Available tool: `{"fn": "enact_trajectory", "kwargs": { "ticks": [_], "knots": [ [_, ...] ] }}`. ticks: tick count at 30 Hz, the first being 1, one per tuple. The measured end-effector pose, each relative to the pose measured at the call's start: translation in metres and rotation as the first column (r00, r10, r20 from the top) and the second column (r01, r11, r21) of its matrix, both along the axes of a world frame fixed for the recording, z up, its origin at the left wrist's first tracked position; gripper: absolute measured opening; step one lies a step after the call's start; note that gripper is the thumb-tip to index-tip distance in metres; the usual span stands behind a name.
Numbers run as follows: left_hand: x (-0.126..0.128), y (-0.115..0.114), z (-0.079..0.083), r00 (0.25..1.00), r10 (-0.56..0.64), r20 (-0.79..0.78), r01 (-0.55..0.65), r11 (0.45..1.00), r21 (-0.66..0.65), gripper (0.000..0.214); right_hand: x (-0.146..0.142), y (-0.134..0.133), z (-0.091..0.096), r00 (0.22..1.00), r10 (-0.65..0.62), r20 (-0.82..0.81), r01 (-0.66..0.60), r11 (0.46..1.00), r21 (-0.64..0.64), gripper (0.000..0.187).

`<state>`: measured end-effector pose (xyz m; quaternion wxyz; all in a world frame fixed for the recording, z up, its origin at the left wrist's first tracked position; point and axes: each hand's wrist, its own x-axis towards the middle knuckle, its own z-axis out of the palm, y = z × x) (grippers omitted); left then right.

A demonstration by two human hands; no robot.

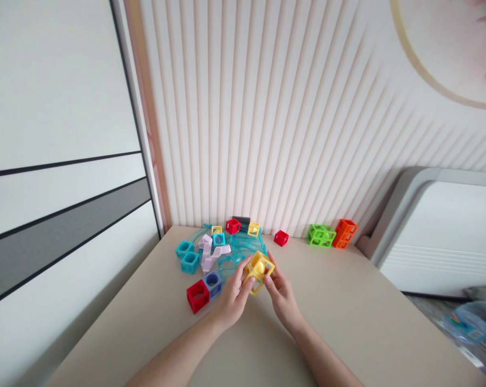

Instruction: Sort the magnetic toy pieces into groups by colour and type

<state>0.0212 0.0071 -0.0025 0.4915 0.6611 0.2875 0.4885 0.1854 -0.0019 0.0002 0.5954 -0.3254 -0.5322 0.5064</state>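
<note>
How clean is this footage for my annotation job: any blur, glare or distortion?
In the head view, wide-angle distortion fans the ribbed wall panel and slants the beige table; light is soft and even, without hard glare; shadows beneath the left hand and right hand are faint; the yellow frame block looks fairly sharp, while the clutter at lower right looks soft.

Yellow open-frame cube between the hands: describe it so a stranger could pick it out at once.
On the beige table against the ribbed white wall, a person's left hand and right hand meet before a spread of coloured toy pieces. Between them is a yellow open-frame cube with a rounded yellow part inside. Other yellow frames lie further back, but only this one is held.
</note>
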Motion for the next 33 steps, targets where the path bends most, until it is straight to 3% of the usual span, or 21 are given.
{"fn": "enact_trajectory", "kwargs": {
  "ticks": [7, 10, 13, 17, 20, 24, 26, 29, 33],
  "knots": [
    [0.004, -0.001, -0.004, 0.998, 0.059, 0.0, -0.059, 0.996, 0.064, 0.05, -0.003, -0.003, 0.002, 0.999, -0.013, 0.037, 0.013, 1.0, -0.007, 0.074],
    [0.004, -0.004, -0.001, 0.998, 0.065, 0.008, -0.066, 0.996, 0.066, 0.049, -0.003, -0.003, -0.001, 0.991, -0.108, 0.076, 0.109, 0.994, -0.019, 0.071],
    [0.003, -0.005, 0.003, 0.995, 0.093, 0.027, -0.094, 0.994, 0.051, 0.046, 0.0, 0.001, -0.006, 0.976, -0.215, 0.016, 0.216, 0.973, -0.086, 0.065],
    [-0.001, 0.001, 0.004, 0.972, 0.233, 0.041, -0.235, 0.971, 0.049, 0.03, 0.004, 0.007, -0.004, 0.97, -0.205, -0.133, 0.173, 0.96, -0.221, 0.063],
    [-0.002, 0.005, 0.003, 0.95, 0.31, -0.02, -0.302, 0.937, 0.173, 0.023, 0.004, 0.007, 0.001, 0.972, -0.196, -0.13, 0.156, 0.95, -0.269, 0.061],
    [-0.002, 0.001, 0.006, 0.945, 0.304, -0.12, -0.237, 0.89, 0.39, 0.019, 0.002, 0.003, 0.005, 0.977, -0.207, -0.04, 0.19, 0.947, -0.259, 0.053],
    [-0.001, -0.001, 0.008, 0.932, 0.312, -0.181, -0.209, 0.876, 0.434, 0.018, 0.002, 0.002, 0.007, 0.976, -0.216, -0.004, 0.209, 0.948, -0.241, 0.051],
    [0.0, -0.002, 0.009, 0.914, 0.267, -0.305, -0.14, 0.914, 0.381, 0.01, 0.003, 0.001, 0.01, 0.978, -0.204, 0.037, 0.207, 0.958, -0.197, 0.052],
    [0.0, -0.001, 0.006, 0.908, 0.099, -0.408, -0.016, 0.979, 0.203, 0.012, 0.004, -0.001, 0.014, 0.988, -0.124, 0.087, 0.138, 0.975, -0.176, 0.057]
  ]
}}
